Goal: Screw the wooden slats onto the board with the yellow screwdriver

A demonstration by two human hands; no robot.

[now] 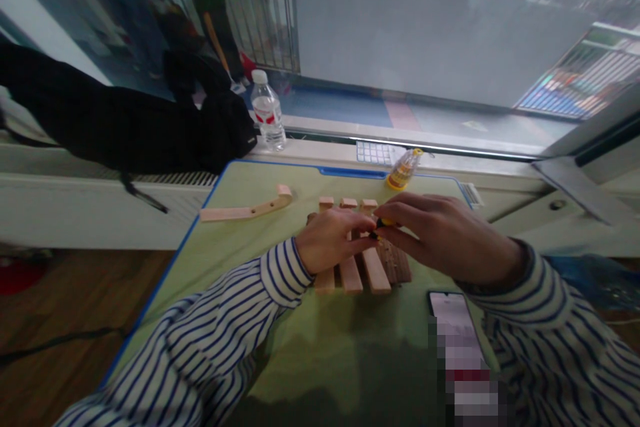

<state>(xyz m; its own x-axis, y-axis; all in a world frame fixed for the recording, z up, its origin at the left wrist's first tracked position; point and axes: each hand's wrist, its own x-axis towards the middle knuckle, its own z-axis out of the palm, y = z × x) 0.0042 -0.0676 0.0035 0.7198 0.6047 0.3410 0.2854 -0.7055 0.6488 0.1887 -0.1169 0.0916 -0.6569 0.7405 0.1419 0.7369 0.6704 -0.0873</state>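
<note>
My right hand (430, 233) is closed on a small yellow-and-black tool (386, 221), which looks like a screwdriver; most of it is hidden by the fingers. Against its lower end, my left hand (333, 237) has thumb and forefinger brought together in a pinch, and what lies between them is too small to make out. Beneath both hands are three pale wooden strips (379, 273) side by side, their far ends raised as blocks. A brown ridged piece (397, 263) lies under the strips, partly covered by them and my hands.
A curved wooden piece with holes (250, 211) lies at the table's left. A glue bottle (404, 170) leans near the back edge. At front right is a phone (457, 327). Beyond the table (215, 293), a water bottle (269, 110) and black bag (210, 127) rest on the sill.
</note>
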